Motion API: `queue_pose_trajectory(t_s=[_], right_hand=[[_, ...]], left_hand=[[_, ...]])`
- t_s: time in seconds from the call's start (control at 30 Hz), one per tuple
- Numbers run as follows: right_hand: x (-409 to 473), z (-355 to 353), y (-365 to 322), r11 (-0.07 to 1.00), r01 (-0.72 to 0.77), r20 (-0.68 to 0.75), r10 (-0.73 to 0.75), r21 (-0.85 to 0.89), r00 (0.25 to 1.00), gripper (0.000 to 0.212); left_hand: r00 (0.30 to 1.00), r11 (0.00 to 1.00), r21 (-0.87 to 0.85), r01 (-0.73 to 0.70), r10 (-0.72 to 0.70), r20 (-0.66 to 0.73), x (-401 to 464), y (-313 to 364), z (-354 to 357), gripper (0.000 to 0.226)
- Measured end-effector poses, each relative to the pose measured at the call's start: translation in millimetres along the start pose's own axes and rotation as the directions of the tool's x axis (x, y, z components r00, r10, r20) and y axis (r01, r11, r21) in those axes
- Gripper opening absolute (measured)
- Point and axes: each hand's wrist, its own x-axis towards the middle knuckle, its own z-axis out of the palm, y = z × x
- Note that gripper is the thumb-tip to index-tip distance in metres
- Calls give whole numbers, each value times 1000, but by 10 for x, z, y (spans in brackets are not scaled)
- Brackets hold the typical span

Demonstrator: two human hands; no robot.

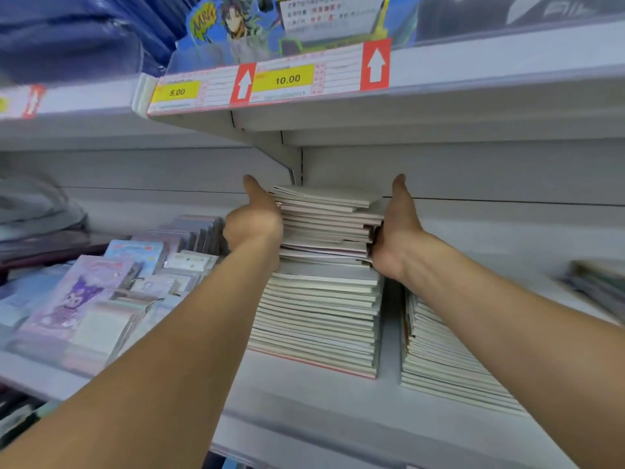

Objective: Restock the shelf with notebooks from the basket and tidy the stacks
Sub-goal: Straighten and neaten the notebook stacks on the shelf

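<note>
1. To my left lie cartoon ring binders, one with a purple character.
2. Above me, yellow price tags read 5.00 and 10.00, each beside a red arrow label.
3. A blue anime display box stands higher up.

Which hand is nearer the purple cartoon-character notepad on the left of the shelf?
Left. The left hand presses the tall notebook stack's left side, nearer the purple cartoon-character notepad; the right hand holds the stack's far side.
</note>
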Motion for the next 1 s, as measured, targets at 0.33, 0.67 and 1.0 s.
queue_pose_trajectory(t_s=[0.33, 0.67, 1.0], right_hand=[[-97, 28, -54, 979, 100, -46, -110, -176, 993, 99], [47, -89, -87, 999, 3, -71, -6, -52, 997, 117], [12, 60, -93, 997, -28, -72, 22, -72, 997, 110]], left_hand=[[977, 958, 189, -215, 211, 42, -33, -53, 120, 53], [988, 998, -37, -58, 52, -144, -89, 17, 143, 81], [983, 989, -128, -71, 47, -178, -13, -15, 169, 74]])
